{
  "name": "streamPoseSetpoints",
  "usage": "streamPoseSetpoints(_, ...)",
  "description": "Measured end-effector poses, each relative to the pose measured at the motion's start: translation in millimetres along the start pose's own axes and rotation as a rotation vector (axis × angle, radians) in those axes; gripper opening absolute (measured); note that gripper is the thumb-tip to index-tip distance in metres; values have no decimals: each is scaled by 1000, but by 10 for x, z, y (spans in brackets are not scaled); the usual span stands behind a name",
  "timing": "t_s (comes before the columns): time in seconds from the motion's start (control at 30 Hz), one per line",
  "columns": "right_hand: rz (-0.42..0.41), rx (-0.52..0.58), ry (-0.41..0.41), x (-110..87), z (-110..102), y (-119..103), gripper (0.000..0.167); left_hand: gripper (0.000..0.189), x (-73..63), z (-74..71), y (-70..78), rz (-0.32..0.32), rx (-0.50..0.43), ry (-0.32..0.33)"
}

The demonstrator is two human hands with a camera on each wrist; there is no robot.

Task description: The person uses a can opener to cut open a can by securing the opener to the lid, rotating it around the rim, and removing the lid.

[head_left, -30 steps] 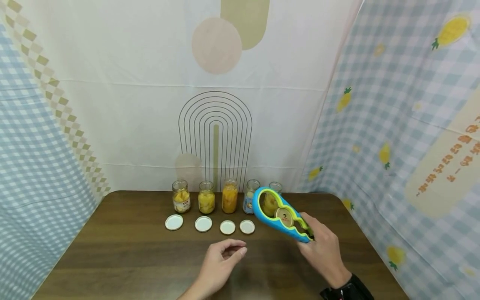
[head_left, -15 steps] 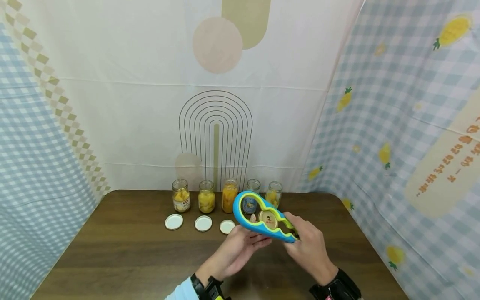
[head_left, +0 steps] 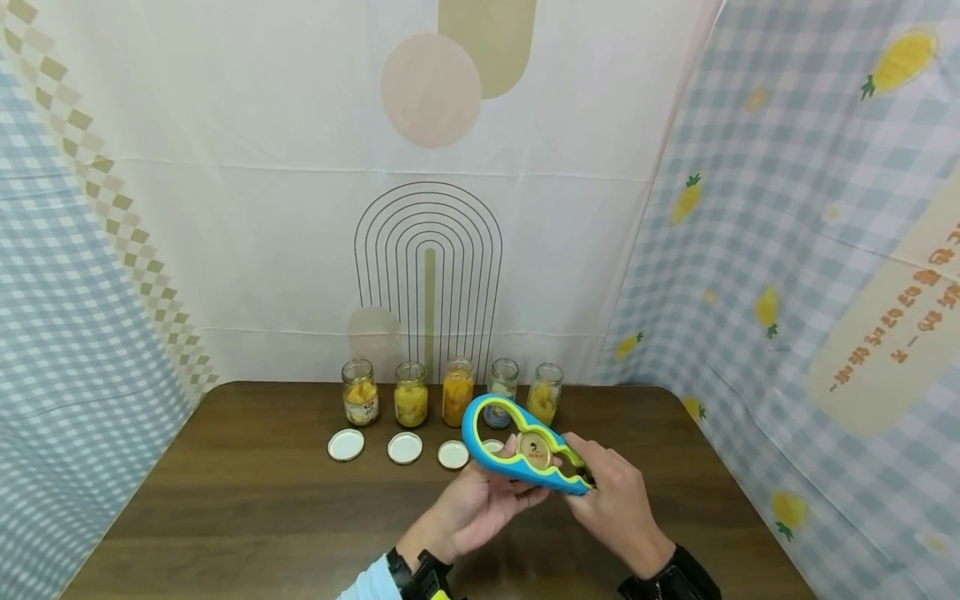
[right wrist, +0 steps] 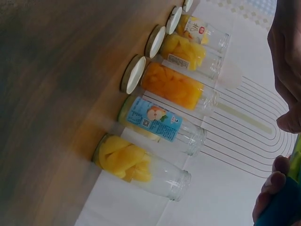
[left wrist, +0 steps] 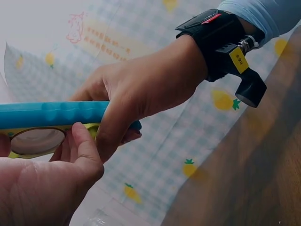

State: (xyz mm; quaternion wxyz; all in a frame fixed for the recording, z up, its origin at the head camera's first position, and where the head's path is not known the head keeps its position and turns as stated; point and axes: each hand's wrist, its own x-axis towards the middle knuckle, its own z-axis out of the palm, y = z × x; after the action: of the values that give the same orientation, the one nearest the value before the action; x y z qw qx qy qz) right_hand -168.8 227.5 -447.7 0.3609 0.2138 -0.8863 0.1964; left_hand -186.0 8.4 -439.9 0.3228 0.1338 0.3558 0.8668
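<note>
My right hand point(head_left: 617, 502) grips the handle end of a blue and lime-green jar opener point(head_left: 512, 464), raised above the table. A gold jar lid point(head_left: 535, 450) sits between the opener's scalloped inner edges. My left hand point(head_left: 480, 510) is under the opener, palm up. Its thumb and fingers curl up on either side of the lid and hold it. From the left wrist view, the lid's pale underside point(left wrist: 38, 141) shows between the left fingers point(left wrist: 84, 139), below the blue opener. The right wrist view catches only part of the opener and the hands at its right edge.
Several uncapped glass jars of yellow and orange fruit stand along the table's back edge, including an orange-filled jar point(head_left: 457, 393) and a rightmost jar point(head_left: 544, 395). Several lids lie white side up before them, such as the leftmost lid point(head_left: 346, 445). A patterned cloth point(head_left: 285, 250) hangs behind.
The right hand has brought the opener and lid left and slightly lower. My left hand has moved up and right from the table's middle, turned palm up, and taken hold of the lid.
</note>
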Motion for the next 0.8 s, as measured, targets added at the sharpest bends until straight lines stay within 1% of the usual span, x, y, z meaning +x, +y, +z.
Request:
streamPoseSetpoints(0.23,-15,4,9,14,8,5,56,62,-4,-26,25,-16,-27,-33)
streamPoseSetpoints(0.4,-6,5,0,12,8,-8,54,60,-14,-40,24,-29,-46,-53)
streamPoseSetpoints(0.63,6,9,-9,21,14,-21,55,63,-6,-50,26,-33,-56,-42)
streamPoseSetpoints(0.7,5,5,-9,27,8,-20,57,58,-1,-54,26,-26,-49,-40)
streamPoseSetpoints(0.8,7,1,1,39,-13,-11,59,40,12,-67,21,-7,-30,-31)
